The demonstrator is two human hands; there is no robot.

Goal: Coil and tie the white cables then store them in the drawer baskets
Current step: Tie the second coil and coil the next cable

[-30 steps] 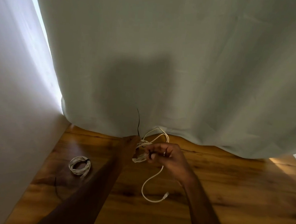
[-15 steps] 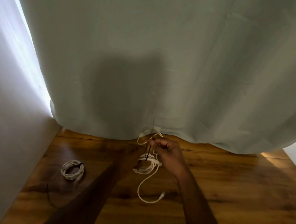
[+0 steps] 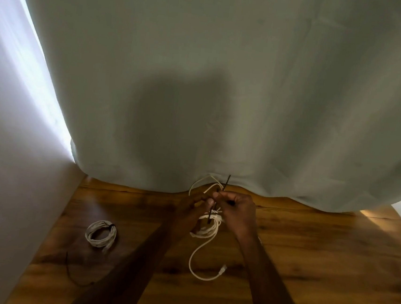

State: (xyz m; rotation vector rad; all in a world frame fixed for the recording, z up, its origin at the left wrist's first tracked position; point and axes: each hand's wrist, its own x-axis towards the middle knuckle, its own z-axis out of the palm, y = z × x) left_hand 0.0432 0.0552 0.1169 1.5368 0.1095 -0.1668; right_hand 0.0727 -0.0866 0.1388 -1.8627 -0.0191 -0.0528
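Observation:
Above the wooden table (image 3: 306, 260), both hands work a loosely coiled white cable (image 3: 208, 227). My left hand (image 3: 193, 207) holds the coil from the left. My right hand (image 3: 237, 208) pinches a thin black tie (image 3: 224, 183) that runs down across the coil and sticks up past my fingers. The cable's free end curls down onto the table and ends in a white plug (image 3: 222, 269). A loop of the cable rises behind my fingers. To the left lies a second white cable coil (image 3: 100, 233), bound with a black tie.
A loose black tie (image 3: 70, 274) lies on the table near its front left. A pale curtain (image 3: 226, 80) hangs over the table's far edge. A white wall (image 3: 8, 182) borders the table on the left. No drawer baskets are in view.
My right hand has drawn the black tie upward so its end sticks up past my fingers. My left hand has closed in on the coil. The camera has tipped slightly.

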